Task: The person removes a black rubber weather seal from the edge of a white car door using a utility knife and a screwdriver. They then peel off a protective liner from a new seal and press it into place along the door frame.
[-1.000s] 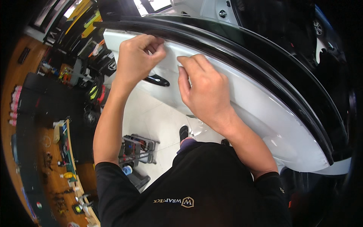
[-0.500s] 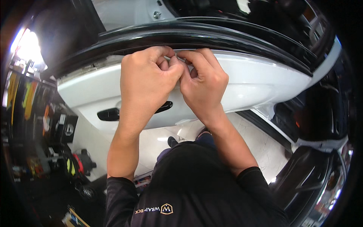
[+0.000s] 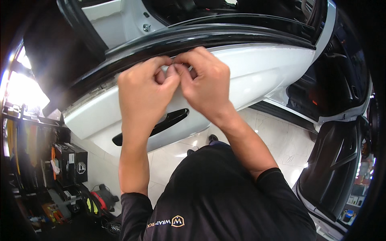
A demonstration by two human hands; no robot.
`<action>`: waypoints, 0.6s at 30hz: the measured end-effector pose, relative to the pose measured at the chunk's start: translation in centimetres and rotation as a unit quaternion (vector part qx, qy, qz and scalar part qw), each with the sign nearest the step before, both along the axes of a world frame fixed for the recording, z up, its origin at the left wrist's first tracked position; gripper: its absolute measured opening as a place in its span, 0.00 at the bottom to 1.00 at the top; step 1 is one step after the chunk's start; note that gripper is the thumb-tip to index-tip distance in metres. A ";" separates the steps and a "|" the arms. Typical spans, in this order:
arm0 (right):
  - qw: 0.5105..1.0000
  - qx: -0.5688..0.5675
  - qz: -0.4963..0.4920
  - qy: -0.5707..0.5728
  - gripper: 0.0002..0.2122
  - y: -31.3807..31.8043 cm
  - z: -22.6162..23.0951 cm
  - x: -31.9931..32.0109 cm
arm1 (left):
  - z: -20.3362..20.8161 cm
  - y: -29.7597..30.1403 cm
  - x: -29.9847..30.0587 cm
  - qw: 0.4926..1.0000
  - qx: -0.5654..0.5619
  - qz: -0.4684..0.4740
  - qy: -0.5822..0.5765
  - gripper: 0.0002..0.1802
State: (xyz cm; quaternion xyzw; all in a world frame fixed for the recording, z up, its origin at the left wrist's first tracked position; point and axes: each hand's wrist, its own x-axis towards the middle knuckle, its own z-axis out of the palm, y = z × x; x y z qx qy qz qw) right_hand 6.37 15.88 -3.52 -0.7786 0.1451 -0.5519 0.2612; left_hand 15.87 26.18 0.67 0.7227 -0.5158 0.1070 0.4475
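Note:
Both of my hands are at the upper edge of a white car door (image 3: pixel 261 66), just below its black window trim (image 3: pixel 237 32). My left hand (image 3: pixel 144 90) is closed, thumb and index finger pinched together. Beside it, my right hand (image 3: pixel 207 82) pinches in the same way, and the fingertips of the two hands nearly meet. Whatever lies between the fingertips is too small and hidden to make out. A black door handle (image 3: pixel 173 119) shows below my hands, partly covered by my left forearm.
The car's interior lies beyond the window trim. At right are an open doorway and a black door panel (image 3: pixel 331 160). Down on the left stand a black box (image 3: pixel 78 164), a red-and-black item (image 3: pixel 103 199) and cluttered shelving. Light tiles (image 3: pixel 273 136) cover the floor.
The view has turned, so the door now slants up to the right. My hands stay pinched together, slightly farther left along the door edge. A pale bit between the fingertips no longer shows clearly.

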 end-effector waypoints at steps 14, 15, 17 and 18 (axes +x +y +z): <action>0.992 0.011 0.064 -0.112 0.07 3.0 0.0 1.2 | -5.7 0.1 -1.2 0.980 -0.165 0.102 -0.035 0.09; 0.991 0.006 0.060 -0.123 0.07 3.1 -0.1 1.4 | -6.0 -0.1 -0.9 0.980 -0.167 0.099 -0.050 0.09; 0.990 -0.013 0.066 -0.120 0.09 3.6 -0.2 1.5 | -6.7 -0.3 -0.7 0.979 -0.164 0.094 -0.078 0.08; 0.990 -0.023 0.070 -0.119 0.09 3.9 -0.2 1.5 | -6.8 -0.4 -1.1 0.979 -0.165 0.107 -0.053 0.09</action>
